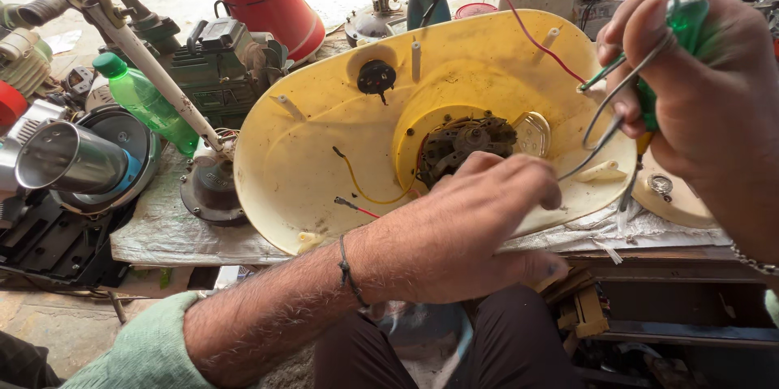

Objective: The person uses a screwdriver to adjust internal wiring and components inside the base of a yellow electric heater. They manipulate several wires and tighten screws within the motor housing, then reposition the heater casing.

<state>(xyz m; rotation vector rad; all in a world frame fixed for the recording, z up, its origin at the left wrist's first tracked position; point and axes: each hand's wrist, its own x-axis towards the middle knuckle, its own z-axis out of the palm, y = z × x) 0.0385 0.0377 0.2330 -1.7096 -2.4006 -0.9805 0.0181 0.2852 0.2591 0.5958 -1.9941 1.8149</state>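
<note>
Left hand (479,227) lies across the near rim of the yellow shell (308,146), fingers curled together and pressing down beside the dark switch block (466,144) at its middle; whether they pinch anything there I cannot tell.

Right hand (698,81), raised at the right edge, pinches a green-handled screwdriver (686,20) together with thin grey wires (604,133).

Risk: a tug could pull the wires from the block, and the tip could slip onto the left fingers.

Shell overhangs the bench; lifting the left hand might tip it. Red wire (519,20) beyond could snag.
</note>
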